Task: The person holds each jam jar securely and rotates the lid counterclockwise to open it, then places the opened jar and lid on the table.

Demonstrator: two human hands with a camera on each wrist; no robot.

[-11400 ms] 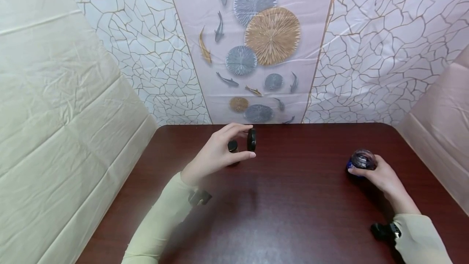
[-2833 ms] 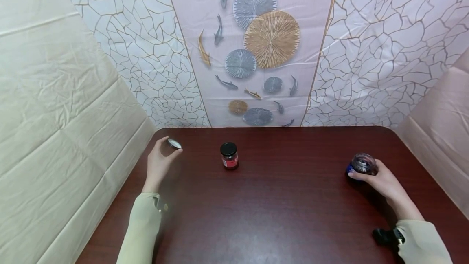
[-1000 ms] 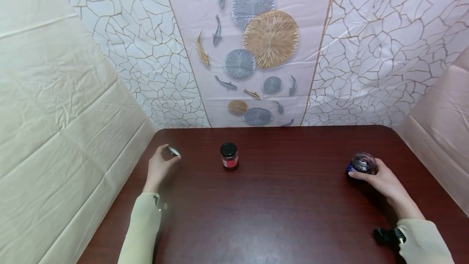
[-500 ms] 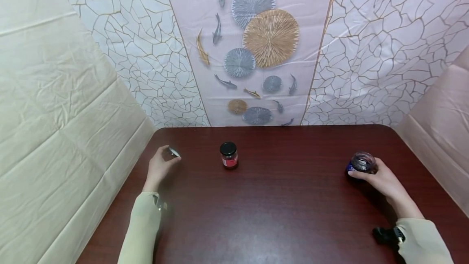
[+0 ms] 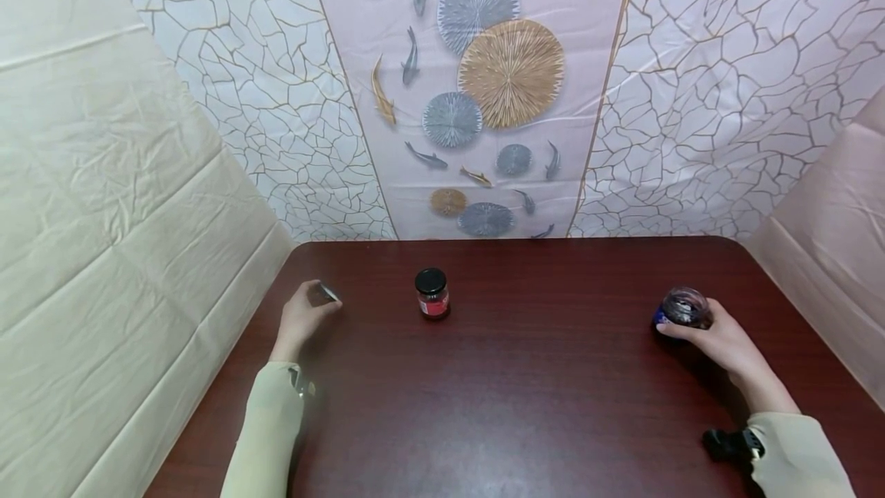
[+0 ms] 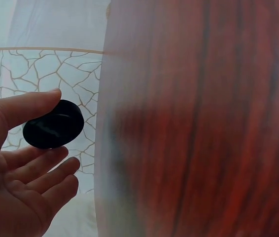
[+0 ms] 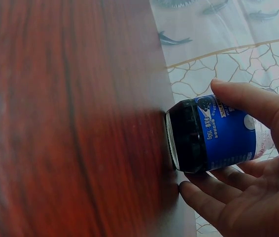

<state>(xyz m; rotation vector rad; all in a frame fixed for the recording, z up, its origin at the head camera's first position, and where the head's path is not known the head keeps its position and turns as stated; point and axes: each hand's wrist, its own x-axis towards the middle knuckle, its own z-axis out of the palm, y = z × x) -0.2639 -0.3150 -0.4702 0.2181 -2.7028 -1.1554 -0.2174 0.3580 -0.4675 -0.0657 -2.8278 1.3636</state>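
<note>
At the far left of the table, my left hand (image 5: 299,323) pinches a black jar lid (image 5: 329,293) between thumb and fingers. The left wrist view shows the dark lid (image 6: 53,126) tilted, with a gap between it and the tabletop. Over on the right, my right hand (image 5: 734,346) grips a lidless glass jar (image 5: 677,312) with dark contents. Its blue label (image 7: 228,131) shows in the right wrist view, thumb on one side and fingers on the other; its base is at the table. A second jar (image 5: 433,297), red-labelled with a black lid, stands upright between the hands, untouched.
The dark red-brown wooden table (image 5: 525,398) reaches back to a patterned cloth wall (image 5: 484,137). Cream cloth (image 5: 138,252) slopes along the left side, and pinkish cloth (image 5: 830,252) along the right. A black device (image 5: 729,444) is strapped at the right wrist.
My left hand has carried the lid from beside the red-labelled jar to the far left, lowering it slightly over the last second. My right hand and its jar stay in place.
</note>
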